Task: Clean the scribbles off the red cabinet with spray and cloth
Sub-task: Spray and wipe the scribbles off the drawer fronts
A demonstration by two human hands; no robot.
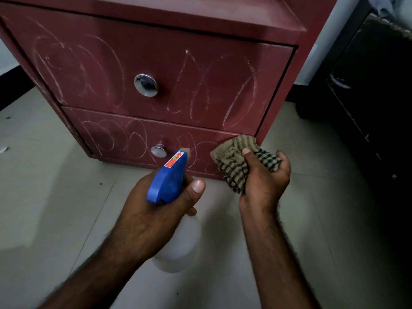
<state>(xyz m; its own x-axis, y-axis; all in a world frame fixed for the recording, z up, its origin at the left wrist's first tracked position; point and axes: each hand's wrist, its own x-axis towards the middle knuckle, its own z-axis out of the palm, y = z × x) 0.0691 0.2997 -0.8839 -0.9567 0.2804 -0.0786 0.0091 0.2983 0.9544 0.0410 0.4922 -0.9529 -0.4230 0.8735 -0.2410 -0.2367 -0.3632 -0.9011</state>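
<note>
One red cabinet [200,21] stands on a pale tiled floor [55,197], seen from above and in front. It has two drawers, both closed, so their contents are hidden: an upper drawer [111,70] and a shallower lower drawer [116,134]. Each front carries one round metallic knob, two in all: the upper knob [146,85] and the lower knob [158,150]. Whitish looping scribbles [200,85] cover both drawer fronts from the left edge to the right edge. Two bare hands are in view, each holding one item. The left hand [156,215] grips the neck of the single spray bottle [169,179], with the thumb laid along the right side of its blue trigger head. The nozzle [185,150] points at the lower drawer, just right of the lower knob and close to the drawer front. The bottle's body [178,248] is translucent white and hangs below the hand above the floor; whether it holds liquid, and how much, cannot be told. The right hand [263,181] clutches the single bunched cloth [234,161], a beige fabric with dark checked stripes, the thumb pressed over it and the fingers curled beneath. The cloth's upper edge lies at the right end of the lower drawer, touching or nearly touching its front. One dark piece of furniture [374,108] stands to the right of the cabinet, apart from it.
</note>
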